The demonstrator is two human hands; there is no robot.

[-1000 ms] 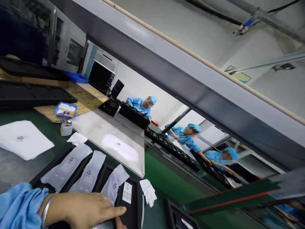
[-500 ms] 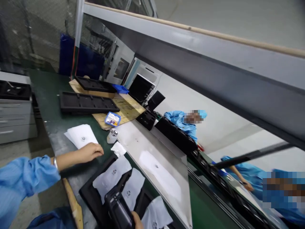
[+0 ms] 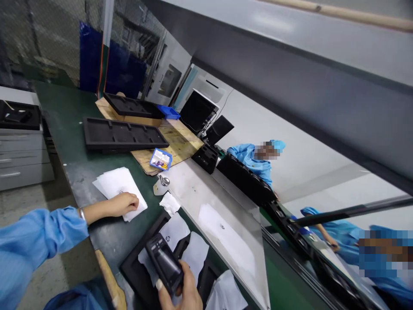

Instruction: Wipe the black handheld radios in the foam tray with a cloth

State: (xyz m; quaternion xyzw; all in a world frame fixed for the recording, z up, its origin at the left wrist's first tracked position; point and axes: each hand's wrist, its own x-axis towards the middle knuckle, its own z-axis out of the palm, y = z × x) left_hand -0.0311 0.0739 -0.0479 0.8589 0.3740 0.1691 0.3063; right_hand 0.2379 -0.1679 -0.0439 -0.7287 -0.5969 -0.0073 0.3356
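My left hand [image 3: 121, 204] rests with curled fingers on a stack of white bags [image 3: 118, 186] lying on the green bench. My right hand [image 3: 181, 292], low in the view, grips a black handheld device [image 3: 164, 262] held above a black tray [image 3: 138, 273]. The tray's slots carry white bagged items [image 3: 174, 230]. A blue sleeve covers my left arm.
A steel plate [image 3: 222, 224] with one white bag lies to the right of the tray. A small bottle [image 3: 160, 185], a white wipe [image 3: 170, 202], a small blue bin [image 3: 160, 159], empty black trays [image 3: 121, 134] and a wooden board sit further back. Co-workers in blue [image 3: 254, 161] work along the conveyor.
My left hand moved from the tray out to the stack of white bags. The black device came up into view in my right hand. The view swung left and down.
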